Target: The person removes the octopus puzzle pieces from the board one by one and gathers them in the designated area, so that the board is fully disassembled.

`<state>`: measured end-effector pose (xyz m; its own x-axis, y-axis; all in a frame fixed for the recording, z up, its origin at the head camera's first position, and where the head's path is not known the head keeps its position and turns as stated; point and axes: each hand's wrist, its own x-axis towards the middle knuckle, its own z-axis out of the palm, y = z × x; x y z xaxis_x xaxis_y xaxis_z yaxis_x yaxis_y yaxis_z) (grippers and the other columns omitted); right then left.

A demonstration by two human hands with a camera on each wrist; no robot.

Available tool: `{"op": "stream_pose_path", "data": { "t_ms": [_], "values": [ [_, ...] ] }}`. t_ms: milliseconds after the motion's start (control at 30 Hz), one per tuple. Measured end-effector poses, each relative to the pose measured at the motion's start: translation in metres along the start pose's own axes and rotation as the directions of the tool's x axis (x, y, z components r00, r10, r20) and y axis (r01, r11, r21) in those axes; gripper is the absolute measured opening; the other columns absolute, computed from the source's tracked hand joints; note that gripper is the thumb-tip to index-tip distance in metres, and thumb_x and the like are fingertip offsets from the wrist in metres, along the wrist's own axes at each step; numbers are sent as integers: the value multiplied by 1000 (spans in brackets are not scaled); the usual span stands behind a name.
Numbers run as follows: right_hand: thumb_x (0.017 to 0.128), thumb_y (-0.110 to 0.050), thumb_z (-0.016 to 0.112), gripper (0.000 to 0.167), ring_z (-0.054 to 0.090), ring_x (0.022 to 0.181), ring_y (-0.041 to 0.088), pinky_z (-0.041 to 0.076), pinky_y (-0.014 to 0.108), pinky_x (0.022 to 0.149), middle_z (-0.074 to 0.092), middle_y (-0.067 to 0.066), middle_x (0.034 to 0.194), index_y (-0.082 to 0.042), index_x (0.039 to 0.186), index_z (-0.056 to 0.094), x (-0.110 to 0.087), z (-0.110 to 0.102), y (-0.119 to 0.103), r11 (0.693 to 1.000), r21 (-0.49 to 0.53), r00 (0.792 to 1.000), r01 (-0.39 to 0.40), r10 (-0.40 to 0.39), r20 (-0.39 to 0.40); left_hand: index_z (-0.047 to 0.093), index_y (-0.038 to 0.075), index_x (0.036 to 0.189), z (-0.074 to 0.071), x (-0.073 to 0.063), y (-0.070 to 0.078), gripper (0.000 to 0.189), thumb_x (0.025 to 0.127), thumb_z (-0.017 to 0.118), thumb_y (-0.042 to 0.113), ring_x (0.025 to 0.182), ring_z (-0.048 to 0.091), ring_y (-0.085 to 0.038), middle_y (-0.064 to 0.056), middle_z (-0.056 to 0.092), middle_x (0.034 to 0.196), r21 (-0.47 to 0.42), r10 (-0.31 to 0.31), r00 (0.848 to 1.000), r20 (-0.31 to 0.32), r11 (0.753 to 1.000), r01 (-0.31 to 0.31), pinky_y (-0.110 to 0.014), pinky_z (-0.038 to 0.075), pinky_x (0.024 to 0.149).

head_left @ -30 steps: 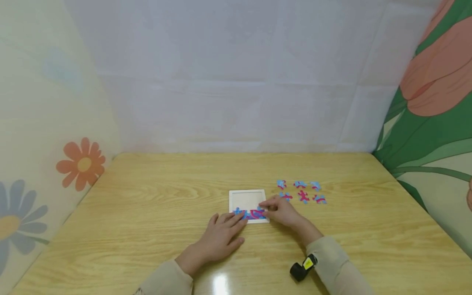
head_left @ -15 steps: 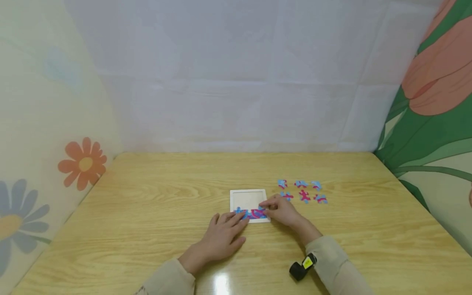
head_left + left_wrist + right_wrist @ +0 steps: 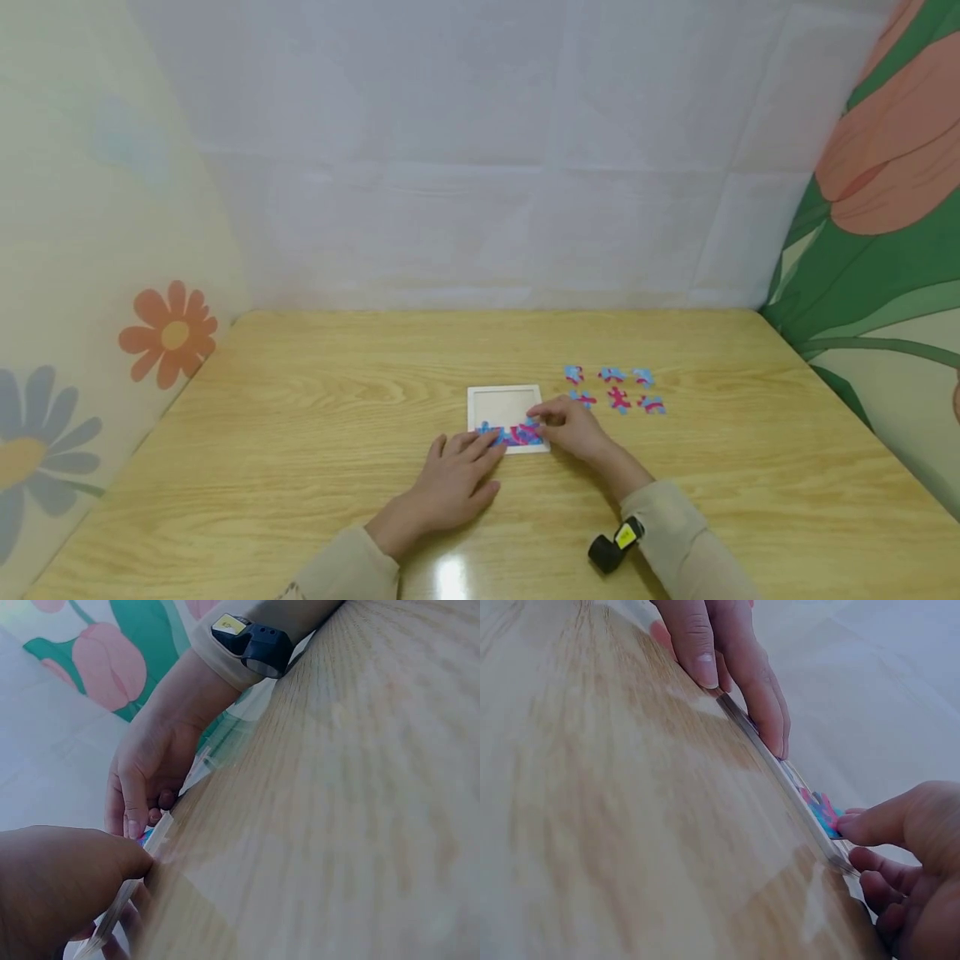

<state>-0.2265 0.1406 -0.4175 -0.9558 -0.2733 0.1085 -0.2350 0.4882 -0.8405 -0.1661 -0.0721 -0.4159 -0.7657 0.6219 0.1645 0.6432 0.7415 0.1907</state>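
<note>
A white square puzzle frame (image 3: 505,389) lies on the table, with blue, purple and pink jigsaw pieces along its near side. My left hand (image 3: 455,479) rests at the frame's near left corner, fingers extended over the rim and pieces. At the right side, my right hand (image 3: 573,429) pinches a jigsaw piece (image 3: 826,812) between thumb and fingers. The right wrist view shows this pink and blue piece tilted up over the frame's edge. In the left wrist view the left hand (image 3: 71,881) hides much of the frame.
Several loose jigsaw pieces (image 3: 618,398) lie in two rows right of the frame, one partly behind the right hand. A black wrist camera (image 3: 615,546) sits on the right sleeve. A white cloth backdrop (image 3: 480,167) stands behind the wooden table (image 3: 337,375).
Both hands stay almost in place. The pieces at the frame's near right look slightly shifted beside the right fingers.
</note>
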Motion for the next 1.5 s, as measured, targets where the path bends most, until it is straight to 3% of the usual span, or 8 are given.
{"op": "stream_pose_path", "data": {
  "t_ms": [100,400,833,1100,1333,1500],
  "values": [
    [74,1,62,19,48,78,18,39,30,69,55,4,83,-4,92,66,-1,0,-1,999,35,1000,11,-11,-5,41,11,129,-1,-1,0,49,86,45,33,118,29,-28,-5,31,136,-6,0,1000,-1,1000,0,-59,18,88],
    [75,9,57,18,51,73,23,40,28,64,58,20,83,10,92,60,-14,-6,-35,996,88,999,33,-33,-6,41,12,130,-1,-1,0,48,87,45,33,119,28,-28,-4,31,136,-11,-1,1000,0,1000,1,-59,17,88],
    [76,2,60,16,49,73,12,41,25,62,61,11,90,3,91,65,-2,0,-1,989,142,999,28,-23,-36,40,12,130,1,-1,-1,49,87,45,33,119,27,-28,-4,29,137,-19,-1,1000,7,1000,1,-60,17,88],
    [76,3,60,18,49,68,11,41,23,56,60,7,82,3,93,64,-3,-2,-2,979,200,999,-41,47,-27,39,12,131,1,-2,-1,49,87,44,33,119,27,-29,-4,29,137,-16,-2,1000,13,1000,2,-59,16,89],
    [76,4,58,20,43,52,7,36,18,46,60,6,74,7,95,62,-3,-7,-6,969,240,997,-57,66,-30,38,12,131,2,-2,-1,49,87,44,33,120,26,-28,-4,28,137,-5,-2,1000,10,1000,2,-59,15,89],
    [75,4,58,19,47,63,11,39,21,53,59,6,74,7,93,62,-2,-13,-7,957,279,994,-82,101,-53,37,13,132,2,-1,-1,50,87,43,34,120,25,-28,-4,28,138,-6,1,1000,10,1000,-1,-59,15,89]
  ]
}}
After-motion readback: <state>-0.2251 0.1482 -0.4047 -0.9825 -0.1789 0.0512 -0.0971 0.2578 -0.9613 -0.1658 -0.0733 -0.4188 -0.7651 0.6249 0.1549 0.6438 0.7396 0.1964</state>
